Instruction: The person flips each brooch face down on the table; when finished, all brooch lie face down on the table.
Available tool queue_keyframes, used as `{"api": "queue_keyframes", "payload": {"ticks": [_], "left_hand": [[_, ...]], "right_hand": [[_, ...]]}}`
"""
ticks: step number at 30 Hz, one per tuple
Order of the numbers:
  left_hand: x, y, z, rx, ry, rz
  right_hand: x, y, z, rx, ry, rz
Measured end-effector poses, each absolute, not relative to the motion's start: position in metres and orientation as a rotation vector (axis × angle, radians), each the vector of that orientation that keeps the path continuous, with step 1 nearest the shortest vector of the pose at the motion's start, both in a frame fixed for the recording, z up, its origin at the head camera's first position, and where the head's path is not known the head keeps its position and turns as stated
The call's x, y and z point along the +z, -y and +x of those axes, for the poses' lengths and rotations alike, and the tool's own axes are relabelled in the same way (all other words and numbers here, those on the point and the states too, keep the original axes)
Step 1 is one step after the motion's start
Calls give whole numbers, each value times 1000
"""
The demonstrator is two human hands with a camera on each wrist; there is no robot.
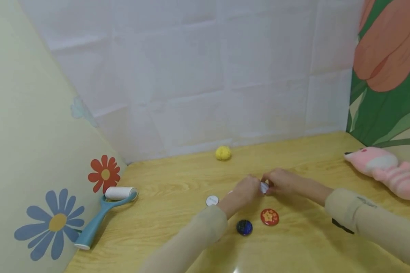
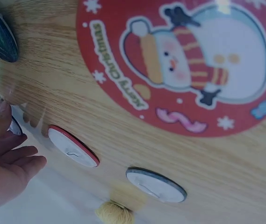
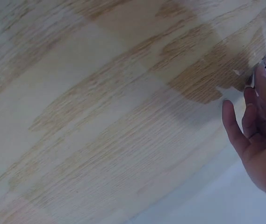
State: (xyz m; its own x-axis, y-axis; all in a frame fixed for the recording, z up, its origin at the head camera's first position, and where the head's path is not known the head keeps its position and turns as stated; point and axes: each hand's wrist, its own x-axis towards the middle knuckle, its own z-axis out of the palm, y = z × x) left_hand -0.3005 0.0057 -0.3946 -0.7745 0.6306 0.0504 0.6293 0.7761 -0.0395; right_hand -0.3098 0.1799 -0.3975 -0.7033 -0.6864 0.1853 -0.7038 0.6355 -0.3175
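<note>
A round pin badge is between my two hands, held just above the wooden table, its pale back showing in the head view. My left hand pinches it from the left, and my right hand from the right. In the left wrist view the badge's edge shows by my left fingertips. Nearer me lie a red badge and a dark blue badge, both face up. A white-backed badge lies face down to the left. Another badge with a red rim also lies face down.
A red snowman badge fills the top of the left wrist view. A yellow ball-like thing sits at the back. A blue-handled lint roller lies left; a pink plush toy lies right. White sheeting hangs behind.
</note>
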Motion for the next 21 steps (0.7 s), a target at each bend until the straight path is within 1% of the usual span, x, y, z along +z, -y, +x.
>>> {"api": "queue_keyframes", "payload": {"ticks": [4,9,14,17,21], "left_hand": [[-398,-7,-298,31,2909,-1006],[-399,-5,-295,-25,2897,-1046],[-398,5,-291,-115,2860,-1067],[-394,23,-276,-187,2869,-998],[-383,57,-244,-268,2924,-831]], "right_hand": [[-397,-181,-310,582,2859,1156],[-397,-186,-312,580,2910,1109],[-394,-186,-309,539,2900,1079],[-391,-180,-303,507,2838,1086],[-384,-164,-291,513,2736,1125]]}}
